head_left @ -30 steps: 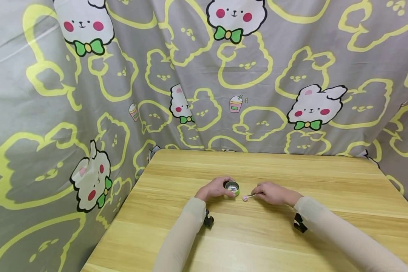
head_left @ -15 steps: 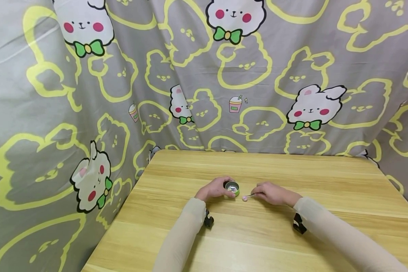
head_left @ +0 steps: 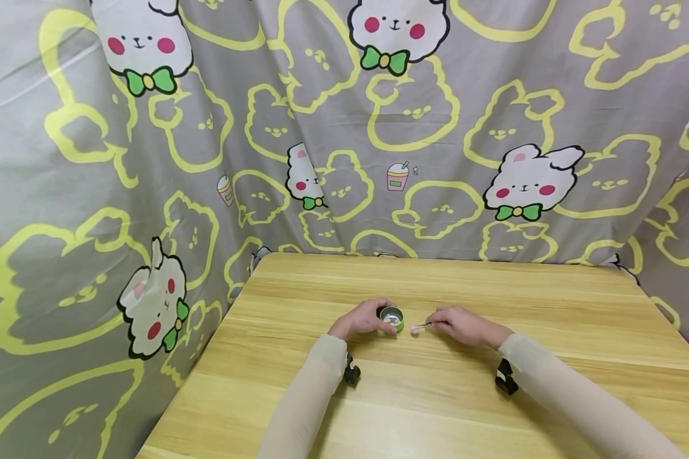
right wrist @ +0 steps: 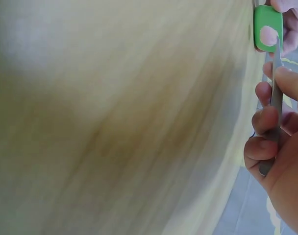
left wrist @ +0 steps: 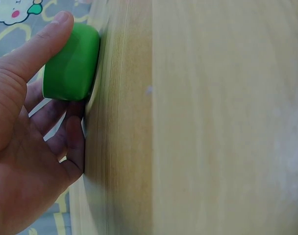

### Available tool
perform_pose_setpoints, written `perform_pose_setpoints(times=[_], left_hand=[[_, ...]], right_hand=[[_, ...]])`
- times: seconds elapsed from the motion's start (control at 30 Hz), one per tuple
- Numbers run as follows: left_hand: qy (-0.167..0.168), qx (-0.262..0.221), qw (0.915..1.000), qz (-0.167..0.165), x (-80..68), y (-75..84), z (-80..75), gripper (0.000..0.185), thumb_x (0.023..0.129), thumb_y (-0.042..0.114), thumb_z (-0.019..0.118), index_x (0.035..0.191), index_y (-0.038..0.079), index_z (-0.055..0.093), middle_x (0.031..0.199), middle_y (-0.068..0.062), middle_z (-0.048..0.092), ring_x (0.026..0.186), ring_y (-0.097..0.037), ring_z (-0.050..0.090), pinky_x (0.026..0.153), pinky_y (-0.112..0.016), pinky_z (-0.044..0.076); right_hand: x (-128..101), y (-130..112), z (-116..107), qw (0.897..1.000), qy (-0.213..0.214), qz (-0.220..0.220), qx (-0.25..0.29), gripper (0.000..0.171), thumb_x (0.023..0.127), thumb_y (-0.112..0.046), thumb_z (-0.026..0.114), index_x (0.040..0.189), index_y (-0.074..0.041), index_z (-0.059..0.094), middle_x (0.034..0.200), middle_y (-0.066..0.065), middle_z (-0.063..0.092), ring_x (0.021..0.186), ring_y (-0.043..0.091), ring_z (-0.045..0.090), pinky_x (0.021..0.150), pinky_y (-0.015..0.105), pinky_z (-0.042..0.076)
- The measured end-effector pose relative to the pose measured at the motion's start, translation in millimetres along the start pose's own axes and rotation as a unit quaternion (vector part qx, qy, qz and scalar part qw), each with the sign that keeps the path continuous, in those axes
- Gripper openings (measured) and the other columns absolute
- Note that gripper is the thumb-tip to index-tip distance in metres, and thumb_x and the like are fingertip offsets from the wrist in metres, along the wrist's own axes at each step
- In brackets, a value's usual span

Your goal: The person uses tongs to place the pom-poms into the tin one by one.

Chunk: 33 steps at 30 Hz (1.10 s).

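Note:
My left hand [head_left: 369, 317] grips a small round green tin [head_left: 392, 319] that stands on the wooden table with its opening up. Small pale pieces show inside it. In the left wrist view the thumb lies along the tin's green side [left wrist: 73, 63], with the fingers behind. To the right, my right hand [head_left: 462, 325] holds slim metal tweezers [right wrist: 276, 105] between thumb and fingers. A pale pink, roundish piece [head_left: 416, 330] is at their tips, just right of the tin. In the right wrist view this piece overlaps the tin's green side.
The wooden table [head_left: 436, 408] spreads around both hands. A grey curtain [head_left: 333, 115] with yellow outlines and white cartoon animals hangs behind it and at the sides. Black wrist mounts [head_left: 351, 371] sit under the sleeves.
The pink piece at the tweezer tips has risen slightly and shifted a touch to the right, along with the right hand. The left hand and the tin stay in place.

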<state>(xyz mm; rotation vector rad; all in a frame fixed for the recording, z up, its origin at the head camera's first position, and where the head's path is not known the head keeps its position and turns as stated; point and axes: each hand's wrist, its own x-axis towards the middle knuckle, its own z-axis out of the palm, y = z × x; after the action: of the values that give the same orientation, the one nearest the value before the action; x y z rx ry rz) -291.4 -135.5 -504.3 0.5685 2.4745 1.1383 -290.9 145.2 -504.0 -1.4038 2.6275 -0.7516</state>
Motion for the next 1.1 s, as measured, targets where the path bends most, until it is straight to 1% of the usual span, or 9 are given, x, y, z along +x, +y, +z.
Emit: perform_pose_setpoints(times=[0.07,0.2,0.3,0.53,0.67,0.8,0.97,1.1], left_hand=[[0.000,-0.004,1.0000,-0.001,-0.1,-0.5,0.0,0.051,0.078,0.023,0.079,0.123,0.013,0.057,0.106,0.003,0.060,0.096,-0.011,0.055,0.085,-0.027,0.043],[-0.001,-0.007,1.0000,-0.001,0.1,-0.9,0.0,0.051,0.078,0.023,0.079,0.123,0.012,0.057,0.107,0.002,0.061,0.097,-0.011,0.055,0.085,-0.027,0.043],[-0.001,-0.011,0.9999,0.000,0.8,-0.8,-0.4,0.052,0.078,0.023,0.080,0.123,0.012,0.057,0.106,0.002,0.061,0.096,-0.011,0.055,0.084,-0.027,0.043],[0.007,0.011,0.9999,-0.003,1.3,-2.8,1.0,0.052,0.076,0.024,0.081,0.122,0.014,0.058,0.106,0.006,0.060,0.097,-0.010,0.054,0.088,-0.028,0.042],[0.006,0.004,1.0000,-0.005,0.7,-2.9,2.1,0.052,0.076,0.024,0.081,0.122,0.015,0.058,0.107,0.006,0.060,0.098,-0.010,0.054,0.089,-0.028,0.041],[0.006,0.003,1.0000,-0.004,0.1,-2.6,2.0,0.052,0.076,0.023,0.081,0.121,0.014,0.058,0.107,0.006,0.060,0.099,-0.010,0.054,0.089,-0.028,0.041],[0.004,0.003,1.0000,-0.006,1.2,-2.8,1.5,0.050,0.076,0.024,0.081,0.121,0.016,0.059,0.106,0.007,0.059,0.097,-0.009,0.054,0.088,-0.028,0.042],[0.002,0.000,1.0000,-0.001,2.4,-2.5,1.0,0.050,0.077,0.024,0.080,0.120,0.015,0.059,0.106,0.007,0.060,0.097,-0.009,0.054,0.087,-0.028,0.042]], right_hand=[[1,-1,-1,1.000,0.005,0.001,0.003,0.020,0.095,-0.009,0.055,0.110,-0.006,0.069,0.094,-0.001,0.061,0.085,0.012,0.058,0.074,0.034,0.049],[3,0,-3,1.000,0.025,-0.013,0.001,0.019,0.094,-0.007,0.056,0.108,-0.005,0.069,0.093,0.001,0.063,0.082,0.012,0.058,0.072,0.033,0.049],[5,1,-6,0.999,0.033,-0.016,0.001,0.019,0.094,-0.006,0.056,0.107,-0.004,0.069,0.093,0.002,0.064,0.081,0.011,0.058,0.070,0.032,0.049],[8,4,-12,0.999,0.030,0.000,0.012,0.020,0.096,-0.009,0.054,0.109,-0.006,0.069,0.093,0.003,0.064,0.079,0.008,0.055,0.069,0.031,0.047],[12,4,-15,0.999,0.030,0.008,0.014,0.021,0.096,-0.009,0.053,0.110,-0.004,0.068,0.093,0.006,0.064,0.077,0.008,0.054,0.066,0.030,0.045],[16,2,-18,0.999,0.027,0.014,0.022,0.022,0.097,-0.010,0.053,0.111,-0.003,0.067,0.095,0.008,0.064,0.078,0.009,0.054,0.067,0.030,0.045],[22,2,-18,0.999,0.031,0.016,0.022,0.022,0.097,-0.010,0.053,0.111,-0.002,0.067,0.092,0.007,0.063,0.074,0.008,0.053,0.064,0.029,0.045],[27,2,-16,0.999,0.027,0.016,0.026,0.022,0.097,-0.010,0.053,0.111,-0.002,0.067,0.091,0.007,0.063,0.073,0.007,0.052,0.064,0.028,0.044]])
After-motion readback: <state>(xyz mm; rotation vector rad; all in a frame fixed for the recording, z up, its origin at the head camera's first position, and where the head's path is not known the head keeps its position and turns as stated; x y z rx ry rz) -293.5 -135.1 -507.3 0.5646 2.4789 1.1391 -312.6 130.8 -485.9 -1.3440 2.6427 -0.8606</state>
